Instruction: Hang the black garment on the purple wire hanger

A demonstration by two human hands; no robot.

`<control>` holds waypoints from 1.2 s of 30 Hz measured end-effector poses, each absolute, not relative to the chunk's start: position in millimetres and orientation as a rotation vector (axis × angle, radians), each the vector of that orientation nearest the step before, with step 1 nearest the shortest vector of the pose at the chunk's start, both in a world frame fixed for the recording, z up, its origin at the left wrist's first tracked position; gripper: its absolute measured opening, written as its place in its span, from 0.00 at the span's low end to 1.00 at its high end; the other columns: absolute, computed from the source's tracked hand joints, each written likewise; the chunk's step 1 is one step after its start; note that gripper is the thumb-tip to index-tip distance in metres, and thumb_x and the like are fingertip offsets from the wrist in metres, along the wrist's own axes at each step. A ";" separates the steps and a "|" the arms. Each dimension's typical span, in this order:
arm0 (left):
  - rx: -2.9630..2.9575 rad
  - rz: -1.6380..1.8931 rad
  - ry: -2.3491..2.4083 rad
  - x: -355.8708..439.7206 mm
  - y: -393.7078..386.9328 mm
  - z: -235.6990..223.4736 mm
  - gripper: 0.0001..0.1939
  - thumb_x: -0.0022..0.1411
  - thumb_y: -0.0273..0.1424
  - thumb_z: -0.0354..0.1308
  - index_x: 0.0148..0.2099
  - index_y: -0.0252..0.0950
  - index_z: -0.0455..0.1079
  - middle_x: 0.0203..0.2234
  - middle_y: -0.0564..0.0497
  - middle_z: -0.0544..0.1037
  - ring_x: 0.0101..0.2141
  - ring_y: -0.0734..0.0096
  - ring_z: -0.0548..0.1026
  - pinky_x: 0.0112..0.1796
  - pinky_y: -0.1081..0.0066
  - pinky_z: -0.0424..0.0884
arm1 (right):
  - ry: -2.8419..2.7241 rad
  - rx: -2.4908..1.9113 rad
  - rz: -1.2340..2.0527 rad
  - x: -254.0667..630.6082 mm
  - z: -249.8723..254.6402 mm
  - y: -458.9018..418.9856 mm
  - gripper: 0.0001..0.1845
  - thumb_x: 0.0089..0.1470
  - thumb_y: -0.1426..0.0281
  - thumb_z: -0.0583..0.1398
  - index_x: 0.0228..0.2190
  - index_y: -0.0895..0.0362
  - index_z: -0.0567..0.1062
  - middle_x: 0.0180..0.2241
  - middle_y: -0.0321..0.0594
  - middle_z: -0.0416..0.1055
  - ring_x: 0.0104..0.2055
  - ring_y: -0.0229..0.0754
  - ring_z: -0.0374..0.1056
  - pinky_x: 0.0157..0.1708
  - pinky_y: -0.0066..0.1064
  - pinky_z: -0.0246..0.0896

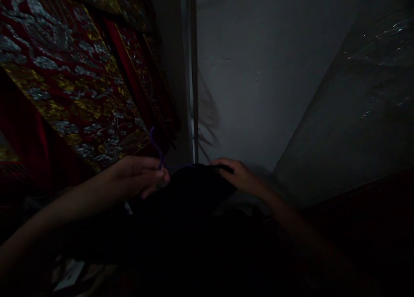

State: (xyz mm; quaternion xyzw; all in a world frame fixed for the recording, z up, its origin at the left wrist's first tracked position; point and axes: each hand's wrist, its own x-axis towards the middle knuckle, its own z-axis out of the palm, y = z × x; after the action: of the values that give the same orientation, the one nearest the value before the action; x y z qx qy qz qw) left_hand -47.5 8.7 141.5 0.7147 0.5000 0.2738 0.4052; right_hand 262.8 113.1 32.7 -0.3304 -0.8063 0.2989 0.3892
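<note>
Pinching a thin, curved purple hook (156, 146) in the nearly closed left hand (136, 176) — holding black cloth (194, 195) by its upper edge in the curled right hand (239, 175).

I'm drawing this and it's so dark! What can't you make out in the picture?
All in the head view:
Black cloth: its folds and lower edge vanish in darkness.
Purple hook: part is hidden by the left hand.
Right hand: some fingertips are lost in darkness.
Red embroidered cloth: cut off by the left edge.
Pale thing, lower left: too dark and blurred to name.
</note>
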 end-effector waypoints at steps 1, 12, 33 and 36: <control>1.906 0.810 1.317 -53.4 18.9 142.4 0.17 0.64 0.45 0.62 0.39 0.35 0.75 0.20 0.54 0.72 0.22 0.77 0.69 0.22 0.79 0.64 | -2.032 -0.863 0.933 264.8 32.8 119.8 0.17 0.57 0.55 0.62 0.34 0.56 0.81 0.33 0.41 0.78 0.37 0.46 0.75 0.37 0.39 0.72; 2.914 1.696 1.389 -41.7 54.1 83.8 0.07 0.66 0.28 0.57 0.46 0.39 0.73 0.38 0.47 0.78 0.41 0.62 0.77 0.44 0.62 0.74 | -1.290 -0.855 1.149 267.8 105.5 174.7 0.25 0.38 0.50 0.74 0.33 0.55 0.81 0.29 0.40 0.81 0.29 0.43 0.76 0.31 0.32 0.73; 2.302 0.770 1.417 28.6 33.8 -60.3 0.09 0.71 0.29 0.49 0.45 0.38 0.71 0.35 0.47 0.80 0.34 0.64 0.81 0.36 0.69 0.75 | -1.393 -1.113 0.699 232.0 -89.3 48.0 0.12 0.54 0.63 0.64 0.39 0.55 0.74 0.37 0.43 0.75 0.42 0.47 0.73 0.46 0.41 0.68; 2.335 0.684 1.300 33.7 30.3 -55.1 0.11 0.71 0.27 0.48 0.48 0.36 0.72 0.35 0.46 0.82 0.35 0.64 0.82 0.36 0.70 0.75 | -1.493 -1.100 1.010 196.4 -120.6 21.5 0.17 0.54 0.63 0.63 0.45 0.55 0.74 0.44 0.46 0.77 0.48 0.50 0.74 0.50 0.42 0.67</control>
State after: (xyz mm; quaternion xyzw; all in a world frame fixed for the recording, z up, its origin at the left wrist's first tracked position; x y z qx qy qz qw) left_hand 33.7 30.3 -55.1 0.8309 0.4626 0.2434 0.1906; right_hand 196.4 21.5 -120.6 -0.4532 -0.6154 0.4162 0.4926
